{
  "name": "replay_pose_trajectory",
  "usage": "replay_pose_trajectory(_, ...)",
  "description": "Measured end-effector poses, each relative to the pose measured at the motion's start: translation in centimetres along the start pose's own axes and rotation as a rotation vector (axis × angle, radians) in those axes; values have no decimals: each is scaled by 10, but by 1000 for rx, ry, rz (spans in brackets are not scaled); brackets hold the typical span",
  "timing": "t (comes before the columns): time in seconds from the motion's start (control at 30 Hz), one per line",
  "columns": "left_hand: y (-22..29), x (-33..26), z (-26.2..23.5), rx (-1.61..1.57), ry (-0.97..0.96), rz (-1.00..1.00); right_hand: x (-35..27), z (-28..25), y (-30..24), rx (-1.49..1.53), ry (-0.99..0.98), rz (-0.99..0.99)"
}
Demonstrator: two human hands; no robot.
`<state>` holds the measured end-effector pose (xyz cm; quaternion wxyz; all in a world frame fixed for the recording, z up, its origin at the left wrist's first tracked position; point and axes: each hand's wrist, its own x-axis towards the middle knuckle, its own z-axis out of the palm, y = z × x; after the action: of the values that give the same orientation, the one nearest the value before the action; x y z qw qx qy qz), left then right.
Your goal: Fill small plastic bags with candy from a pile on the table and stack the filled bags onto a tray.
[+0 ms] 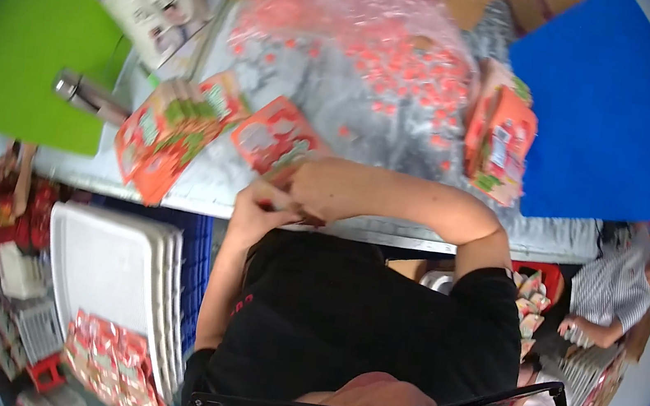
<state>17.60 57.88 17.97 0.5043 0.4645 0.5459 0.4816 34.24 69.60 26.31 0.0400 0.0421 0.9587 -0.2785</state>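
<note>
My left hand [256, 211] and my right hand [309, 187] meet close together over the table's near edge. Between their bent fingers is a red and white printed pouch [275, 134], its far end reaching out over the table. My right forearm crosses in from the right and covers part of the pouch. The fingers of my left hand pinch near its close end; exactly where each finger grips is partly hidden. Just left of the pouch lies a fanned stack of orange, green and white pouches [155, 167].
Small pinkish-red pieces [409, 78] lie scattered beside clear plastic film on the grey tabletop [293, 74]. More pouches [502, 136] are stacked at right by a blue panel [611, 119]. A metal flask [84, 93] and white canister [153, 8] stand left. White trays [106, 255] are below left; people work at both sides.
</note>
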Motion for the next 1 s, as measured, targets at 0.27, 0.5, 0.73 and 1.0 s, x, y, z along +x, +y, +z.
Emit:
replay_pose_trajectory(0.27, 22, -7, 0, 147, -13, -120, 8, -8, -10, -4, -271, 11)
replay_pose_trajectory(0.5, 10, -21, -13, -151, 261, 83, -5, 15, 4, 407, 778, 135)
replay_pose_trajectory(0.73, -9, -23, -11, -268, 295, 4, -1, 59, 29, 905, 758, 261)
replay_pose_trajectory(1.0, -5, -17, -17, -416, 353, 87, 5, 65, 40, 1027, 640, 343)
